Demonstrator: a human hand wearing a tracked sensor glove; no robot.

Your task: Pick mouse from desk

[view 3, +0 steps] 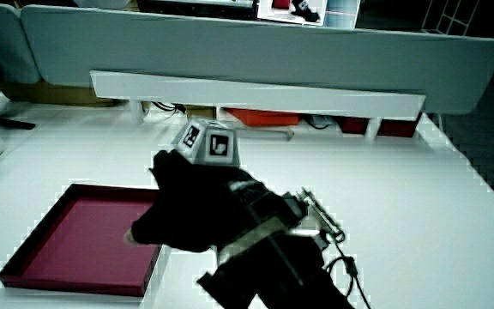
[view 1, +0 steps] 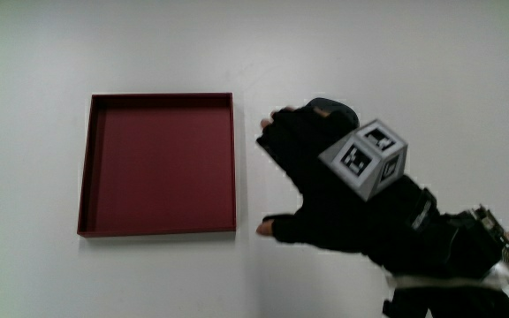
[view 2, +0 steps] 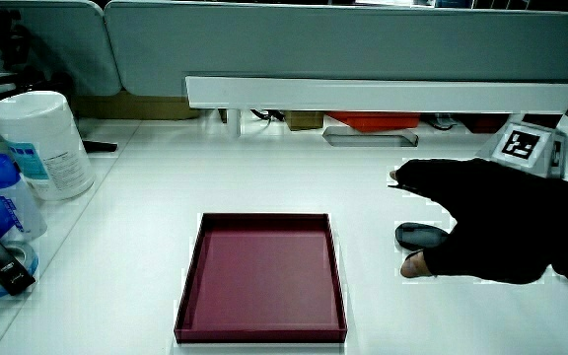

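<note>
A dark mouse (view 1: 332,108) lies on the white desk beside the red tray (view 1: 162,163). The gloved hand (view 1: 312,168) hovers over it with fingers spread and thumb held apart, holding nothing. In a side view the mouse (view 2: 417,235) shows on the desk under the palm, between the thumb and the fingers of the hand (view 2: 491,232). In a side view the hand (view 3: 195,206) and its patterned cube hide the mouse. The forearm reaches in from the person's edge of the table.
The shallow red tray (view 2: 264,281) holds nothing. A white canister (view 2: 42,143), a blue-capped bottle (view 2: 3,197) and a black object (view 2: 3,264) stand at the table's edge. A low white shelf (view 2: 383,94) runs along the partition.
</note>
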